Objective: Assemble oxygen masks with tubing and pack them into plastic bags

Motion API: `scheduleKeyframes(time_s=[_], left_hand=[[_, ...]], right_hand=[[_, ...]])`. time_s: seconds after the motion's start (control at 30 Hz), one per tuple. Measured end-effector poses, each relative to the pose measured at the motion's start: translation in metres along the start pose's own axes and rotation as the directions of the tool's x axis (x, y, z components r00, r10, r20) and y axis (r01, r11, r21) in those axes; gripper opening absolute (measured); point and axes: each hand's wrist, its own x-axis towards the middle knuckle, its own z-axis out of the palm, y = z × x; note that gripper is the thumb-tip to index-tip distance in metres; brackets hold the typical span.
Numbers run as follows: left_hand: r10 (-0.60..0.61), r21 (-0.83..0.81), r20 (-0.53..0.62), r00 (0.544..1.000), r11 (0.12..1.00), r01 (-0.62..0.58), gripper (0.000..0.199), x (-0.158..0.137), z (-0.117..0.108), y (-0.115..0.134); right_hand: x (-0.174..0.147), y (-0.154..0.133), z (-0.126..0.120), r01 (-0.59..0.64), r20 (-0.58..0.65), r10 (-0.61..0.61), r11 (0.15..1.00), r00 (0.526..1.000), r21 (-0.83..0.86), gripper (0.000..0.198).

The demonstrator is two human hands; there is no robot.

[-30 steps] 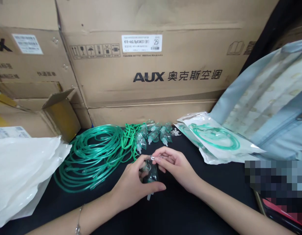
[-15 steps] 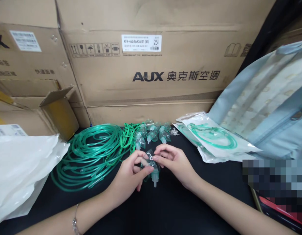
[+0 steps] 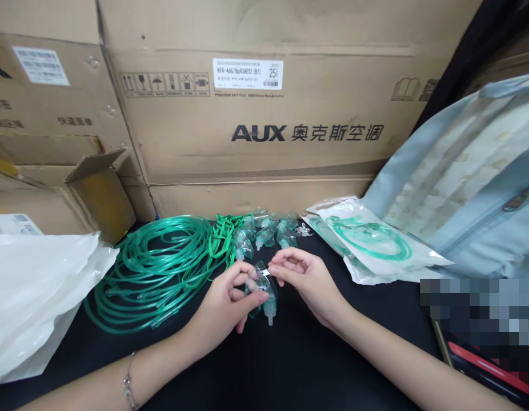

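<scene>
My left hand is closed around a clear greenish oxygen mask, thumb on its near side, in the middle of the table. The mask's pale connector points down towards me. My right hand has thumb and forefinger pinched at the end of a small shiny metal nose strip lying across the mask's upper part. Its other fingers are curled in. Just beyond my hands lie several more oxygen masks with green elastic straps beside them.
Coiled green tubing lies on the left, next to white plastic bags. Small metal strips rest behind my right hand. Packaged masks lie at right, by a light blue bag. A large cardboard box stands behind.
My right fingertips have shifted slightly at the mask's top, and more of the metal strip now shows. My left hand keeps its hold. The whole view has drifted a little.
</scene>
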Motion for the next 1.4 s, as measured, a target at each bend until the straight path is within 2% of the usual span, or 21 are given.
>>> scheduleKeyframes(time_s=[0.2,0.43,0.67,0.87,1.07,1.23,1.4], left_hand=[[-0.014,-0.012,0.007,1.0,1.0,0.014,0.02,0.002,-0.003,0.004],[-0.026,-0.045,-0.009,1.0,0.999,0.026,0.021,0.001,-0.003,0.005],[-0.024,-0.145,-0.024,0.999,0.989,0.02,0.017,0.004,-0.005,0.007],[-0.06,-0.233,0.029,0.998,0.97,0.065,0.017,0.005,-0.007,0.006],[-0.04,-0.319,0.125,0.991,0.945,0.078,0.02,0.004,-0.007,0.006],[-0.059,-0.293,0.081,0.995,0.953,0.08,0.015,0.003,-0.007,0.006],[-0.035,-0.353,0.05,0.998,0.934,0.051,0.016,0.003,-0.01,0.009]], right_hand=[[0.001,0.001,-0.003,-0.024,0.049,0.024,1.0,0.999,-0.016,0.017],[0.0,0.0,-0.002,0.036,0.075,-0.033,0.998,0.997,-0.042,0.013],[0.006,-0.002,-0.008,0.019,0.1,-0.017,1.0,0.995,-0.017,0.013],[0.009,0.0,-0.011,-0.009,0.087,0.008,1.0,0.996,0.003,0.013],[0.004,0.001,-0.006,0.01,0.103,-0.007,1.0,0.995,-0.029,0.015],[0.001,0.004,-0.004,-0.018,0.151,0.028,0.998,0.988,-0.068,0.023],[0.002,0.002,-0.007,-0.116,0.245,0.132,0.99,0.961,-0.079,0.049]])
